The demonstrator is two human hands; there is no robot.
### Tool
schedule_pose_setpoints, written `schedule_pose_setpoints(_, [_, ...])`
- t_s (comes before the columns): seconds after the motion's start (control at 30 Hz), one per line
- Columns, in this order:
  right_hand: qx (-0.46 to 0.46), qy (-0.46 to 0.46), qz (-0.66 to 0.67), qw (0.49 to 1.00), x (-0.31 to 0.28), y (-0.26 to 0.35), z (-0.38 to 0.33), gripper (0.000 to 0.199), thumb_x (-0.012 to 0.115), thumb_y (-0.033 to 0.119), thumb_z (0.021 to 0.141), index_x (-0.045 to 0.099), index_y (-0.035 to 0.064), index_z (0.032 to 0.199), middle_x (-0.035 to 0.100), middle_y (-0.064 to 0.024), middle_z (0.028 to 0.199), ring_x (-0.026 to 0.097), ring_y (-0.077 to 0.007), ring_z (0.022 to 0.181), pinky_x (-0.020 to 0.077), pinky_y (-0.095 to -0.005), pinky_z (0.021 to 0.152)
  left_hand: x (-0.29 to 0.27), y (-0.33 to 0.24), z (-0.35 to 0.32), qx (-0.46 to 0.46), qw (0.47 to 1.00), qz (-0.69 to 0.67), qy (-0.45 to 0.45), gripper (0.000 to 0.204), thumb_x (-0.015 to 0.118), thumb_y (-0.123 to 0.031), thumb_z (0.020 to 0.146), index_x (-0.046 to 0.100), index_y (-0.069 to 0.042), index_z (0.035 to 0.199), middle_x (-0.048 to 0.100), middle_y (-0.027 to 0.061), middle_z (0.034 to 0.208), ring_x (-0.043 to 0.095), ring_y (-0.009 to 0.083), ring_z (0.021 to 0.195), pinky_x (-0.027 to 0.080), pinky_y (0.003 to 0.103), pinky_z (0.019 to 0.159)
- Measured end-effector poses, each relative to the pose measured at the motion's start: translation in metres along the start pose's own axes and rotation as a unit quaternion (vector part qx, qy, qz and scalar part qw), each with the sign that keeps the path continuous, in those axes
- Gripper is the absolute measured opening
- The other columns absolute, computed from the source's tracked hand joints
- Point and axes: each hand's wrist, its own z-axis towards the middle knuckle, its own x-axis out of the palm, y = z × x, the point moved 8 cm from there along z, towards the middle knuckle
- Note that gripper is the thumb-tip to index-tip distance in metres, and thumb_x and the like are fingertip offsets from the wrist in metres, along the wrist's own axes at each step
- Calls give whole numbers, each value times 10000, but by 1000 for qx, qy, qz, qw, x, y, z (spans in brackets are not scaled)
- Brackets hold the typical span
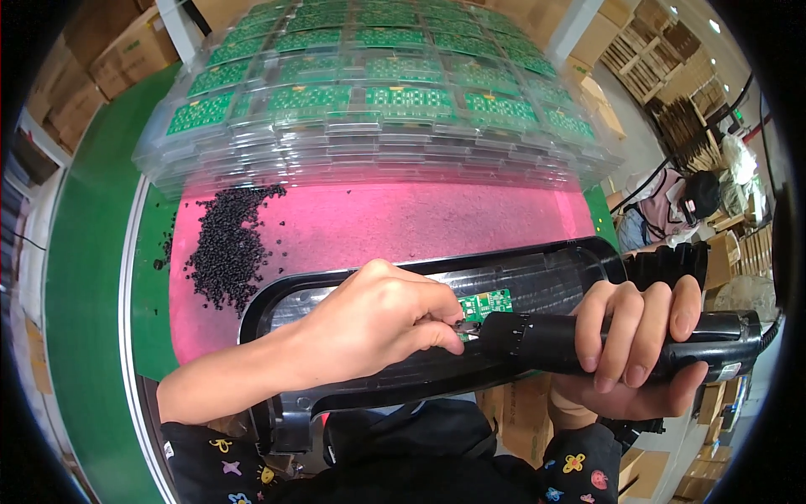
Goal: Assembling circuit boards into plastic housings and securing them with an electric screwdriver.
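Note:
My right hand [634, 336] wraps round a black electric screwdriver [546, 338], held level with its nose pointing left. My left hand [386, 315] is closed, thumb and fingers pinching a small metal piece [467, 328] right at the screwdriver's nose; its exact kind is too small to tell. Just beyond the nose, a green circuit board [502, 299] shows, partly hidden by my left fingers and the tool. Under both hands lies a long, shallow black plastic housing [554, 267] with a raised rim.
Small black parts [227, 252] lie heaped on the pink mat [403, 218] at the left. Stacked clear trays [336, 151] holding many green boards [407, 102] rise at the back. Cardboard boxes [134, 55] stand far left. A bag [667, 202] and pallets are at the right.

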Motion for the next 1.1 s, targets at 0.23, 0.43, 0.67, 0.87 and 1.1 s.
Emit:
schedule_pose_setpoints(0.23, [166, 37, -84, 982, 1, -24, -9, 362, 677, 324, 888, 443, 68, 993, 543, 0, 606, 520, -123, 439, 463, -280, 443, 6, 6, 0, -11, 998, 59, -1, 326, 741, -84, 831, 610, 20, 1110, 673, 125, 952, 673, 237, 784, 533, 364, 708])
schedule_pose_setpoints(0.43, [282, 40, 0, 958, -3, -42, -31, 344, 718, 83, 834, 477, 33, 1074, 565, -66, 729, 536, -173, 666, 467, -373, 675, -14, 6, -5, -23, 992, 48, -114, 518, 725, -230, 869, 412, -15, 1221, 487, 112, 1062, 488, 230, 989, 421, 337, 878])
schedule_pose_setpoints(0.67, [294, 89, -50, 950, 11, -48, -27, 325, 748, 59, 792, 521, 33, 1023, 577, -64, 700, 543, -167, 637, 471, -346, 649, -53, -7, -19, 50, 948, -91, -300, 267, 445, -176, 973, 291, 13, 1081, 290, 121, 1028, 295, 219, 976, 265, 370, 996])
schedule_pose_setpoints(0.87, [272, 158, -40, 948, 18, -58, -28, 318, 762, 88, 781, 522, 32, 982, 578, -58, 667, 548, -184, 589, 475, -330, 607, -79, -13, -18, 64, 931, -95, -345, 158, 418, -154, 915, 314, -69, 999, 315, 46, 1018, 297, 140, 1002, 229, 255, 996])
schedule_pose_setpoints(1.1, [289, 111, -48, 950, 20, -64, -33, 344, 791, 108, 783, 536, 14, 993, 585, -62, 674, 555, -182, 604, 479, -345, 619, -75, 8, -11, 29, 928, -129, -349, 174, 480, -33, 882, 356, -68, 997, 353, 35, 995, 347, 143, 987, 307, 277, 966])
